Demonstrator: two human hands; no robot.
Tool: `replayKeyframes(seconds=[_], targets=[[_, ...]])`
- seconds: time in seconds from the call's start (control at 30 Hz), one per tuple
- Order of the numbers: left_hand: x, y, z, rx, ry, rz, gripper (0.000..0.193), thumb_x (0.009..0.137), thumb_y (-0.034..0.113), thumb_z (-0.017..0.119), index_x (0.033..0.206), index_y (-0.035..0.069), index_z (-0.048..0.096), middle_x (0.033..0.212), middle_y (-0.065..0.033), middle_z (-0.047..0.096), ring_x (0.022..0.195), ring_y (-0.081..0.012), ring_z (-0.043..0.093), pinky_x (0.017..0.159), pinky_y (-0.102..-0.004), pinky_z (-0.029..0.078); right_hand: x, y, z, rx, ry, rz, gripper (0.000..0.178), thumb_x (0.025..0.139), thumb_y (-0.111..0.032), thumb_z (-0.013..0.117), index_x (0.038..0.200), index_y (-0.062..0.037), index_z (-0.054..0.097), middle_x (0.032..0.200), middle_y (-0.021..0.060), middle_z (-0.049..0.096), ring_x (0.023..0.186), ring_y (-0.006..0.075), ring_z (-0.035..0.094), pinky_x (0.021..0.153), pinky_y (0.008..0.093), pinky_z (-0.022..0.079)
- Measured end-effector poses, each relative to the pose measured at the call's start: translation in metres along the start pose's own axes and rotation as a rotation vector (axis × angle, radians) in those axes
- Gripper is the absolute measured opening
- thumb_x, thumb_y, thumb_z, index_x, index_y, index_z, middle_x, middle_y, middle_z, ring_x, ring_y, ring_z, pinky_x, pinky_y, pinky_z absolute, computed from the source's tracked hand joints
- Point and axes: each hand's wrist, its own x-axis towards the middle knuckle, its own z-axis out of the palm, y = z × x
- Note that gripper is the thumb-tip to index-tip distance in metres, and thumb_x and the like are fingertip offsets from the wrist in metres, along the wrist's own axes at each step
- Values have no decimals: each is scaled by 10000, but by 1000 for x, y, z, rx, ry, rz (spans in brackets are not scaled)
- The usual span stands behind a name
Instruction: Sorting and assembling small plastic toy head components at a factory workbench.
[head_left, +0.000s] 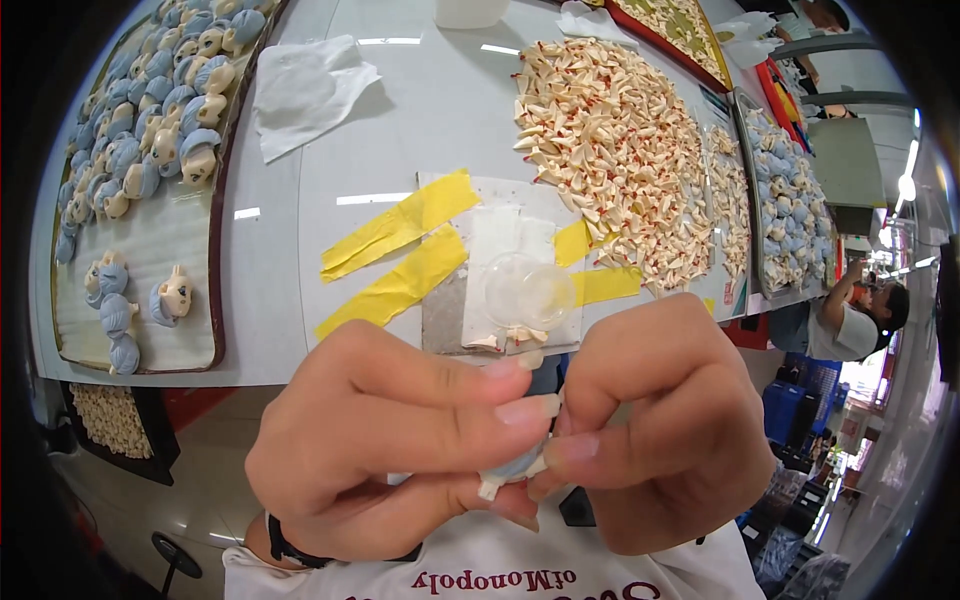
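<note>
Blue-and-cream piece [515, 466], mostly hidden, sits between the hands: the left hand [385, 430] clamps it between thumb and fingers, while the right hand [655, 430] pinches its cream right edge. Beyond lie a round, clear plastic lid [527, 290], wrinkled yellow tape [392, 285], a heap of pointed, smooth cream bits [610, 140] and a creased white cloth [305, 90].
</note>
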Motion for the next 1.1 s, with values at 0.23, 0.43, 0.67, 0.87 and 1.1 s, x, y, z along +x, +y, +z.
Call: replayKeyframes(seconds=[0.23, 0.43, 0.67, 0.87, 1.1], targets=[[2, 15, 7, 236, 72, -54, 267, 656, -60, 720, 885, -1, 597, 925, -202, 545, 776, -218, 602, 712, -268, 496, 2, 6, -2, 34, -11, -29, 246, 627, 89, 651, 788, -61, 540, 761, 78, 550, 621, 150, 495, 533, 258, 397], [3, -7, -14, 111, 238, 129, 417, 647, 67, 780, 1004, -9, 576, 981, -187, 538, 772, -203, 601, 646, -267, 529, 20, 11, -75, -455, 27, 258, 271, 664, 0, 632, 926, 3, 564, 947, 130, 559, 857, 210, 540, 751, 278, 417], [-9, -1, -15, 80, 288, -67, 402, 674, -46, 693, 1009, -3, 475, 1067, -198, 468, 851, -232, 576, 729, -314, 517, 39, 70, -99, -721, -252, 167, 331, 694, 52, 573, 1010, -47, 559, 1000, 109, 549, 928, 275, 527, 821, 341, 418], [-7, -1, -9, 143, 176, -92, 381, 637, -87, 694, 969, -3, 526, 1011, -182, 525, 833, -232, 598, 719, -305, 500, 56, 76, -100, -764, -361, 290, 229, 696, 62, 584, 914, -1, 550, 876, 93, 552, 807, 224, 565, 691, 293, 452], [-9, 0, -7, 141, 177, -93, 364, 642, -72, 702, 960, -6, 538, 1004, -184, 542, 825, -223, 602, 722, -294, 493, 57, 77, -104, -783, -296, 169, 116, 705, 63, 586, 812, 19, 594, 772, 94, 597, 707, 198, 582, 626, 259, 435]])
